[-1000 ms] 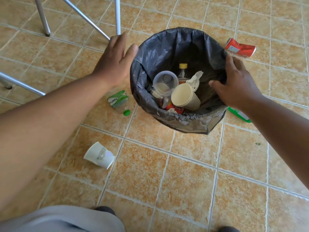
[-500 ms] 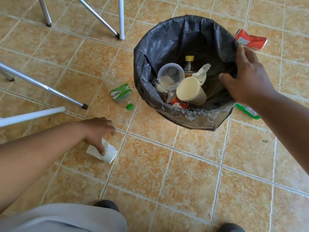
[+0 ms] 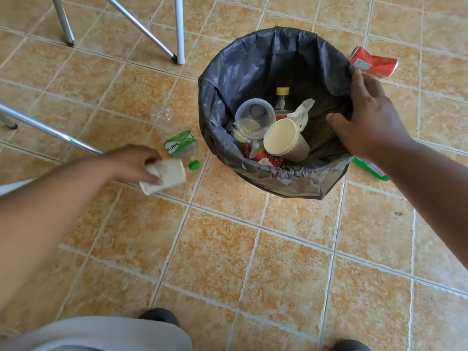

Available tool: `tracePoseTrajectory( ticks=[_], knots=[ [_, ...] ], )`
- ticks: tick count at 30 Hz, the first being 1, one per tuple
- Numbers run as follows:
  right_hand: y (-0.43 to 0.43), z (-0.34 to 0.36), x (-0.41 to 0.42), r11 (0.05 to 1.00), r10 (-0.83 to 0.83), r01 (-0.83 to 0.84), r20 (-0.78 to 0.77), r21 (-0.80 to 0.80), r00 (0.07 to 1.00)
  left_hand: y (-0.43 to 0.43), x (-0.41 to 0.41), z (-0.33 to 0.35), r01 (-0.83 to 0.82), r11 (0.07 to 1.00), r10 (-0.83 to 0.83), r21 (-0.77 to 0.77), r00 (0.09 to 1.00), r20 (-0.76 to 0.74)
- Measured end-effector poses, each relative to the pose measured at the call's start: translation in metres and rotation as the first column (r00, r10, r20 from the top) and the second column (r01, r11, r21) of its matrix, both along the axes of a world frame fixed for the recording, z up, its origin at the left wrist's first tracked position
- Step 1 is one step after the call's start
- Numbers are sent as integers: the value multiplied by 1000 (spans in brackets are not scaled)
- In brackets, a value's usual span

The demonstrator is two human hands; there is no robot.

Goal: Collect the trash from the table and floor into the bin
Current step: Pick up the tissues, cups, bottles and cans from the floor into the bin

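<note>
My left hand [image 3: 131,162] grips a crumpled white paper cup [image 3: 164,179]. My right hand [image 3: 367,122] clutches the black-bagged round bin [image 3: 253,62] by its rim.

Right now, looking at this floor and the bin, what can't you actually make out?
Green item, head view: mostly hidden behind the right forearm and the bin; what it is stays unclear.
White cup in the left hand: motion-blurred, fingers cover its side.
Deeper trash in the bin: buried under the tan cup and clear tub.
Red can: one end hidden behind the bin's rim.
</note>
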State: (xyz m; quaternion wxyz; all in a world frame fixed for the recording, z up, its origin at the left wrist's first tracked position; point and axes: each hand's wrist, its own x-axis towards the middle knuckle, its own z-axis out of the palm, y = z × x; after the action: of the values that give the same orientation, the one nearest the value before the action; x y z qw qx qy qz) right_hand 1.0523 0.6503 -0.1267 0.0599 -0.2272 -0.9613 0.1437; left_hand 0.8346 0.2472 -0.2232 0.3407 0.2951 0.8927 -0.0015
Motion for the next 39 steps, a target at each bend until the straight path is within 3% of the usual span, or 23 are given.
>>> tracePoseTrajectory(
  ticks=[4,7,9,12,18,26,29,31,35,37,39],
  knots=[
    [-1,1,0,1000,4,-4,0,-2,1000,16,-28,44,-236,895,348,378,900,-261],
    [-1,1,0,1000,-2,2,-2,-8,1000,42,-26,74,-294,685,600,667,747,-286],
    [-2,1,0,1000,-8,8,-3,-17,1000,63,-18,94,-245,573,648,782,720,-250],
    [-1,1,0,1000,-9,9,0,-25,1000,95,2,123,-80,511,575,856,772,-271],
    [-1,1,1,1000,-13,14,18,-24,1000,139,55,146,281,627,169,727,861,-479],
    [-2,1,1,999,-13,13,10,-32,1000,156,86,115,479,731,-239,486,847,-475],
    [-2,1,1,999,-9,9,8,-32,1000,153,77,113,406,654,-132,638,892,-433],
    [-2,1,2,999,-6,6,5,-33,1000,148,64,111,300,581,74,757,907,-415],
    [-2,1,2,1000,5,-5,-2,-31,1000,125,30,87,62,489,449,870,838,-312],
    [-2,2,2,1000,9,-9,-10,-27,1000,108,15,64,-29,552,495,833,815,-300],
    [-3,1,3,1000,7,-8,-14,-24,1000,90,3,36,-66,692,448,719,820,-355]
  ],
)
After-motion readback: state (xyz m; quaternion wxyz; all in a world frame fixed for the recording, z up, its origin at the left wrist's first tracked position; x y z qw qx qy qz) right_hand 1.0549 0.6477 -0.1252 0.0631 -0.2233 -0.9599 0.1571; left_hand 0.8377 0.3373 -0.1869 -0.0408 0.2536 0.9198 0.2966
